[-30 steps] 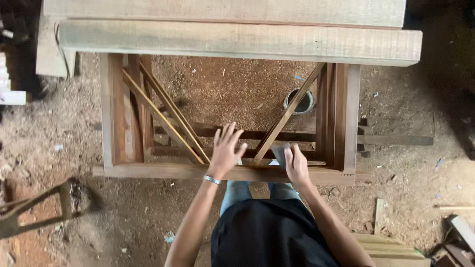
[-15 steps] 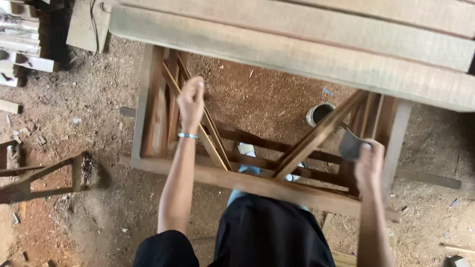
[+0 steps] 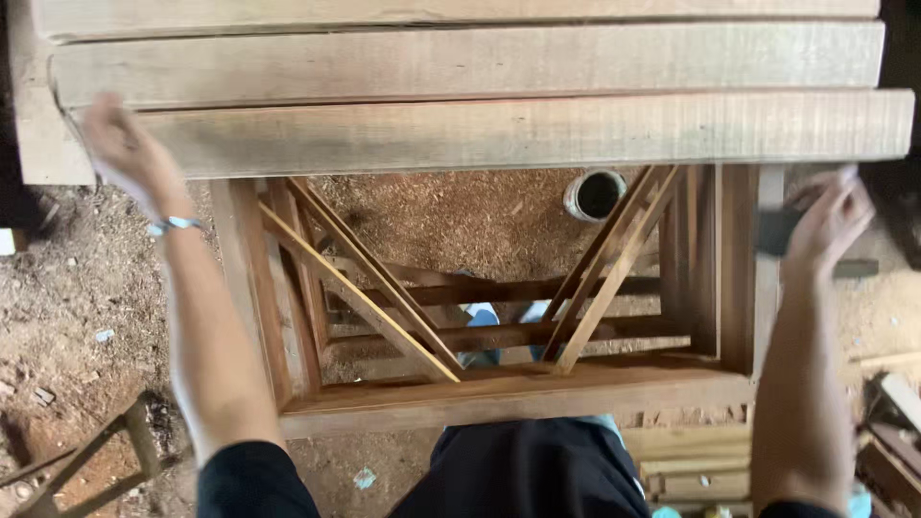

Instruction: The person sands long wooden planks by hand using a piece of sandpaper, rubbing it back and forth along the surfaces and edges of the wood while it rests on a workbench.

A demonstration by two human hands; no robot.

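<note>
Three planks (image 3: 480, 134) overhead; both hands blurred: left (image 3: 125, 144) open, right (image 3: 830, 216) grips dark block (image 3: 777, 232).

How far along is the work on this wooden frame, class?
Done: the wooden frame stands assembled, diagonal braces fitted. In hand: the left hand reaches the planks lying across it; the right hand holds a dark block at the frame's side. Left: cannot tell.

A round open can (image 3: 595, 195) stands on the sawdust-strewn dirt floor (image 3: 451, 216) at upper centre. Loose wood offcuts (image 3: 887, 422) lie at the lower right, and a small wooden frame (image 3: 82, 465) sits lower left.
</note>
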